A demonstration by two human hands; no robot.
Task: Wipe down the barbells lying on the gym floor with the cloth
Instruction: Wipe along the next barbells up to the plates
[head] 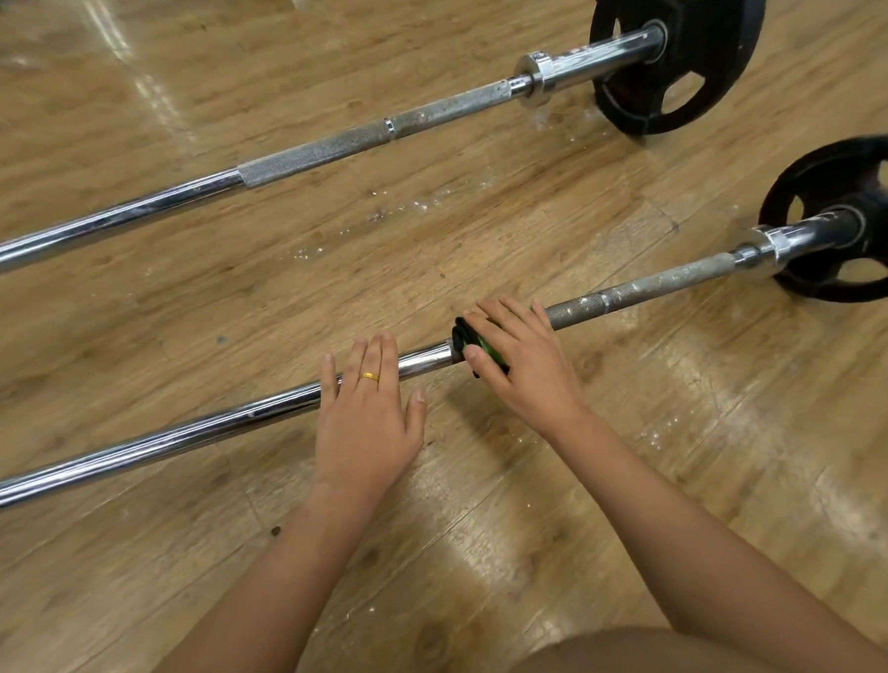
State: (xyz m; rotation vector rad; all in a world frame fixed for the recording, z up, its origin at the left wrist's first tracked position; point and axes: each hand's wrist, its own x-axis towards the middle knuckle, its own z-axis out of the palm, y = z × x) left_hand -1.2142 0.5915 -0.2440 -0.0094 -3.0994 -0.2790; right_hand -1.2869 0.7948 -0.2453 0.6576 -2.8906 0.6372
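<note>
Two chrome barbells lie on the wood floor. The near barbell (179, 435) runs from lower left to a black plate (857, 211) at the right. My left hand (366, 417) rests flat on its smooth shaft, fingers straight, a gold ring on one finger. To the right of that hand, my right hand (523, 363) grips a dark green-and-black cloth (470, 342) wrapped round the bar where the knurling begins. The far barbell (319, 150) lies parallel behind, with its own black plate (683, 40).
White specks and droplets (399, 215) dot the floor between the two bars and near the plates. Glossy wooden floor (494, 539) spreads all round. My knee (680, 658) shows at the bottom edge.
</note>
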